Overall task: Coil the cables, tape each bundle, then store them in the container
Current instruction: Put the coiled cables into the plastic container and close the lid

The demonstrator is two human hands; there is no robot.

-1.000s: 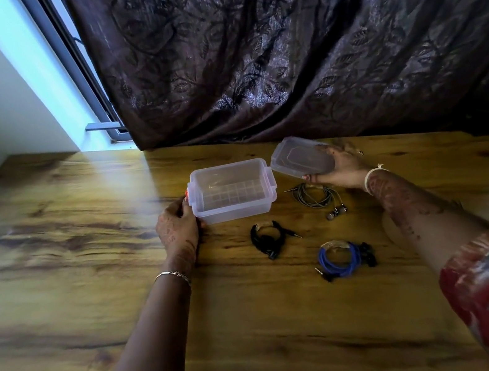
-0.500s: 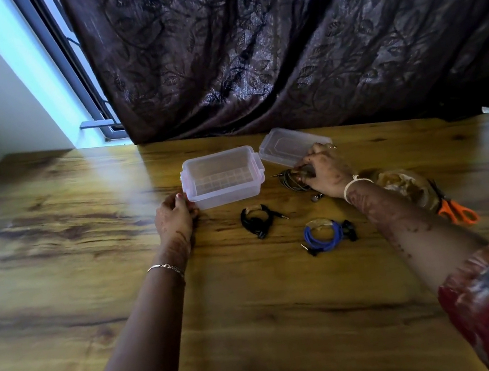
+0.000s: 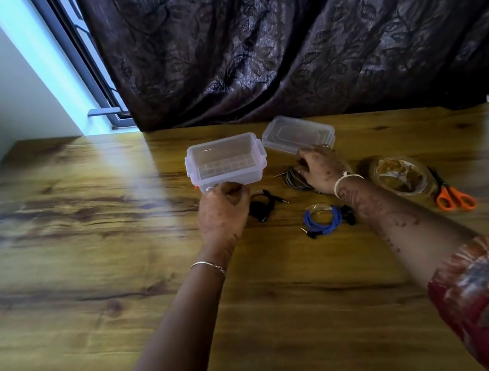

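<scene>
The clear plastic container [image 3: 226, 162] stands open on the wooden table [image 3: 84, 246]. Its lid [image 3: 298, 136] lies flat just to its right. My left hand [image 3: 223, 212] is at the container's front wall with curled fingers; blur hides whether it grips anything. My right hand [image 3: 321, 166] curls its fingers round the grey coiled cable [image 3: 291, 180] in front of the lid. A black cable bundle [image 3: 261, 206] lies right beside my left hand. The blue taped cable bundle [image 3: 324, 220] lies nearer me, by my right forearm.
A roll of clear tape [image 3: 398, 177] and orange-handled scissors [image 3: 452, 197] lie to the right of my right wrist. A dark curtain [image 3: 306, 27] hangs along the table's far edge, close behind the lid. A window frame [image 3: 82, 50] is at the back left.
My right hand set the lid down beside the container and dropped onto the grey cable. My left hand slid from the container's left side to its front.
</scene>
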